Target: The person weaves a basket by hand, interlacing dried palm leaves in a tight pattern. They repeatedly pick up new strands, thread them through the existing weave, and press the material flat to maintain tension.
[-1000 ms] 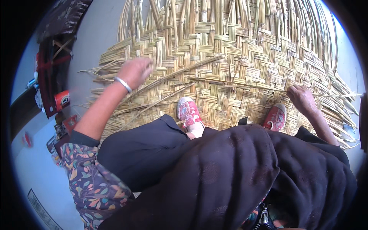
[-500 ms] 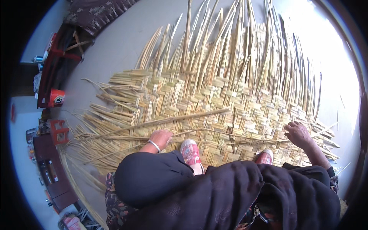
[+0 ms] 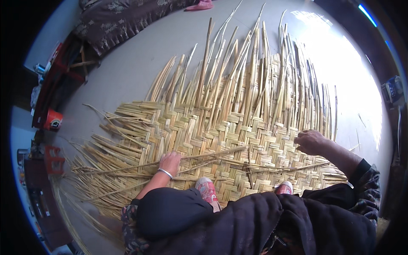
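Observation:
A large woven reed mat [image 3: 199,140] spreads over the floor in front of me, with loose strip ends fanning out at its far and left sides. Across its near left part lies a long, thicker reed [image 3: 212,153], slanting up to the right. My left hand [image 3: 170,163], with a pale bracelet at its wrist, is closed on this reed; its fingertips are partly hidden. Over the right part of the weave is my right hand [image 3: 312,143], fingers loosely bent and apart, with no strip visible in it. A thin reed [image 3: 293,168] crosses the mat below it.
My pink-and-white shoes [image 3: 206,188] rest on the mat's near edge. At left stand a red bucket [image 3: 54,120], a small red stool [image 3: 55,160] and dark furniture. A patterned cloth cover [image 3: 114,21] hangs at the far left, near a pink shoe [image 3: 199,5].
My left hand has moved from beside the thin reed onto the thicker one. My right hand has shifted left and farther over the weave, its fingers more bent. The view has tilted farther ahead.

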{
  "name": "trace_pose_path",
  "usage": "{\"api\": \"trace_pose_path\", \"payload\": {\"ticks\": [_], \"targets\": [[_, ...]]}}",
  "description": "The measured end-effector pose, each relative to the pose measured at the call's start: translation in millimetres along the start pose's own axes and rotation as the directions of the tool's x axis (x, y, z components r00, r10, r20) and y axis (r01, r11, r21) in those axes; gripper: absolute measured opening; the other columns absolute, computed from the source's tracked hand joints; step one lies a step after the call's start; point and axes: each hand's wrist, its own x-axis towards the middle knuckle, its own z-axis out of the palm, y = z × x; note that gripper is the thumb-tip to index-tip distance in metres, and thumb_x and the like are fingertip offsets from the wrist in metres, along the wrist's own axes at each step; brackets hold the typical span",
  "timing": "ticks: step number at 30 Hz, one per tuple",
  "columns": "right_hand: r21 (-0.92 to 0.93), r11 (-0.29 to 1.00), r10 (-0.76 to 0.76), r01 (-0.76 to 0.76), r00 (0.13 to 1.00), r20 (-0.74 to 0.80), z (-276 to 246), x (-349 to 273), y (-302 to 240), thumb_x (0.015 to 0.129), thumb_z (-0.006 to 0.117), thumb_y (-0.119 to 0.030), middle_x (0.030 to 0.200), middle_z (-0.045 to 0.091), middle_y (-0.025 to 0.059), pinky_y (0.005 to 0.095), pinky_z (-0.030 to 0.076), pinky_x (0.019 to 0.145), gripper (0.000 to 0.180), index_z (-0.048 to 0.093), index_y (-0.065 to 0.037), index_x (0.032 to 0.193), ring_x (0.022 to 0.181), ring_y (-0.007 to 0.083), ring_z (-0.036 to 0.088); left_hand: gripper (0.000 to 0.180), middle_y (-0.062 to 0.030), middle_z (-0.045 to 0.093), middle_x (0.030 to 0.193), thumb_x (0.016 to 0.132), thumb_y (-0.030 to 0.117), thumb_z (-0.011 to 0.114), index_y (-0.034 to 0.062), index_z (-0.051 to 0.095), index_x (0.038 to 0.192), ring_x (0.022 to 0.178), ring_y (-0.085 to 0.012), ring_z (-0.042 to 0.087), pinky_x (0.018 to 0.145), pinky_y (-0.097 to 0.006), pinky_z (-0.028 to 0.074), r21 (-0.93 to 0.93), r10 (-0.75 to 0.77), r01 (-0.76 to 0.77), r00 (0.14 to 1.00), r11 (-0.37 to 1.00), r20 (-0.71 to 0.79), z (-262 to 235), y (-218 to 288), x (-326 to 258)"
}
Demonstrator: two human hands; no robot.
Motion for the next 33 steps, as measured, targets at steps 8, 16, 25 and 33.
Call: {"api": "trace_pose_path", "payload": {"ticks": [8,16,25,33], "targets": [[0.023,0.999,-0.026,0.024,0.994,0.105,-9.8,92.7,-22.0,0.089,0.056,-0.036,0.084,0.061,0.0039,0.0354,0.049,0.07,0.027,0.058,-0.009,0.092,0.08,0.0179,0.059,0.029,-0.0163,0.061,0.094,0.081,0.031,0.059,0.0077,0.062,0.099,0.09,-0.0347,0.058,0.078,-0.043,0.047,-0.207,0.147,-0.11,0.975,0.972,0.17,-34.2,-26.8,0.5],[0.218,0.962,0.229,-0.162,0.915,-0.331,17.9,181.5,-65.8,0.094,0.039,-0.026,0.101,0.057,0.0107,0.0386,0.041,0.089,0.029,0.06,-0.006,0.096,0.1,0.0227,0.05,0.023,-0.0139,0.064,0.092,0.086,0.022,0.054,0.0061,0.063,0.099,0.086,-0.031,0.061,0.081,-0.039,0.048,-0.134,0.147,-0.145,0.989,0.98,0.002,-166.5,-28.7,117.1],[0.329,0.942,0.298,-0.062,0.601,-0.742,104.5,204.7,-64.1,0.084,0.054,-0.028,0.123,0.045,0.0086,0.0418,0.031,0.1,0.033,0.05,-0.014,0.113,0.121,0.0282,0.039,0.023,-0.0192,0.066,0.091,0.084,0.015,0.054,0.0028,0.064,0.1,0.085,-0.0314,0.063,0.08,-0.037,0.049,-0.503,-0.167,0.058,0.971,0.862,-0.174,-129.4,-25.0,289.5],[0.366,0.929,0.299,-0.055,0.693,-0.656,120.8,208.1,-57.3,0.081,0.047,-0.022,0.132,0.039,0.008,0.0406,0.024,0.105,0.04,0.046,-0.015,0.121,0.128,0.0269,0.032,0.036,-0.0211,0.061,0.108,0.084,0.025,0.056,0.0053,0.06,0.113,0.104,-0.0353,0.057,0.089,-0.041,0.045,-0.463,-0.352,0.244,0.922,0.852,-0.161,-90.2,4.3,349.8]]}}
